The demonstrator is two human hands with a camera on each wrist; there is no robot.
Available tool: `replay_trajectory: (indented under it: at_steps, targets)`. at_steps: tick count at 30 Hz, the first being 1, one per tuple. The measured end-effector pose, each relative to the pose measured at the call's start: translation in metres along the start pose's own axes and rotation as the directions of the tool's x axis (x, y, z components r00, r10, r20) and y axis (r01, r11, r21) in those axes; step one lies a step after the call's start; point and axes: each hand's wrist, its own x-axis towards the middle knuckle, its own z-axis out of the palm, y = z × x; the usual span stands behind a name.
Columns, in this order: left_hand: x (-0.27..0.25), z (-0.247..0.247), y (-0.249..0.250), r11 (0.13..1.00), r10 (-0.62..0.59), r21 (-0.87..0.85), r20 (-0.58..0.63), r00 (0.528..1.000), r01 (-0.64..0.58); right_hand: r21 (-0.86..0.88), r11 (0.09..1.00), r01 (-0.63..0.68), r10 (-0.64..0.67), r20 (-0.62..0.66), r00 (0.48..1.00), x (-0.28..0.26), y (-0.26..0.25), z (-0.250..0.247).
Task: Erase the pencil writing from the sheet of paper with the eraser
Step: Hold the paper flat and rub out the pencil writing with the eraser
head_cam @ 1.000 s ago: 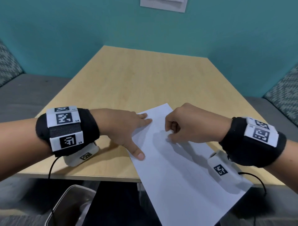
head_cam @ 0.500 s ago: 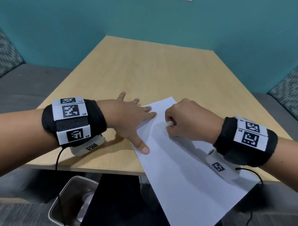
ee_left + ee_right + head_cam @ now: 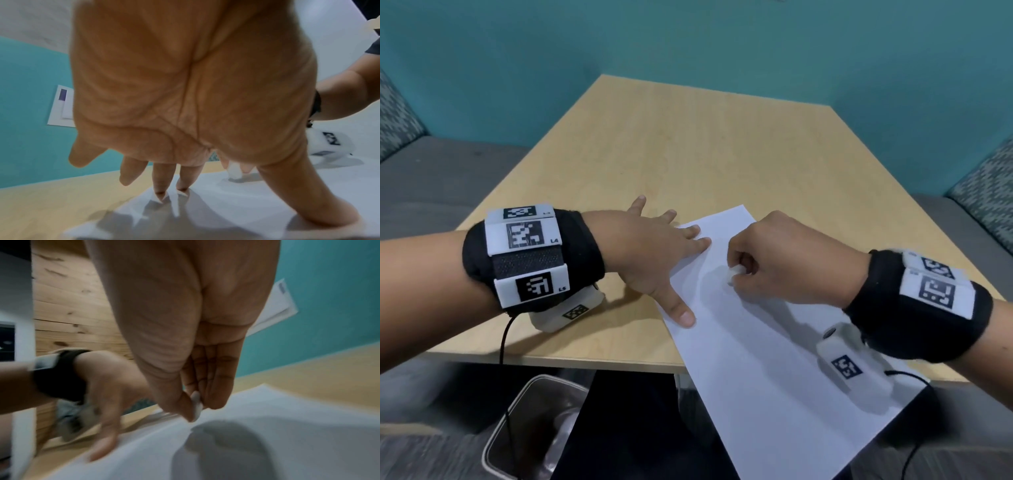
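Observation:
A white sheet of paper (image 3: 767, 359) lies slanted on the wooden table (image 3: 688, 147), its near end hanging over the front edge. My left hand (image 3: 671, 253) lies flat with spread fingers on the sheet's left edge, thumb (image 3: 320, 209) and fingertips (image 3: 162, 193) pressing the paper (image 3: 246, 203) down. My right hand (image 3: 767, 260) pinches a small white eraser (image 3: 734, 272) between thumb and curled fingers, held on the sheet's upper part. The eraser (image 3: 196, 404) tip is at the paper (image 3: 287, 426). I cannot make out pencil marks.
A metal bin (image 3: 530, 425) stands on the floor under the table's front left. Grey benches with patterned cushions (image 3: 983, 185) flank the table. A teal wall (image 3: 688, 44) closes the back. The far half of the tabletop is bare wood.
My left hand's fingers have spread wider on the paper's edge. The right hand with the eraser has shifted slightly on the sheet. The head view has tilted down a little.

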Motion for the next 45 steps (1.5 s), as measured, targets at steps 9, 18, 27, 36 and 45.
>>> replay_trajectory:
  at_steps: [9,18,27,36,45]
  targets:
    - [-0.011,-0.001,0.003,0.982,0.016,-0.186,-0.007,1.000,-0.017,0.064,0.997,-0.053,0.052,0.029,0.998,-0.016,0.028,-0.001]
    - [-0.008,0.007,0.014,0.982,0.012,-0.190,-0.016,1.000,-0.014,0.044,0.989,0.140,-0.142,0.039,0.989,0.011,0.009,-0.005]
    - [-0.006,0.007,0.012,0.964,-0.003,-0.265,-0.004,1.000,0.002,0.049,0.983,0.179,-0.184,0.117,0.976,0.009,0.009,-0.008]
    - [-0.010,0.003,0.016,0.981,-0.045,-0.186,0.010,0.999,0.046,-0.172,0.968,0.185,-0.170,0.099,0.980,0.001,0.003,-0.005]
    - [-0.011,0.001,0.016,0.983,-0.068,-0.169,0.040,0.997,0.074,-0.218,0.968,0.124,-0.109,0.081,0.991,-0.006,0.005,-0.005]
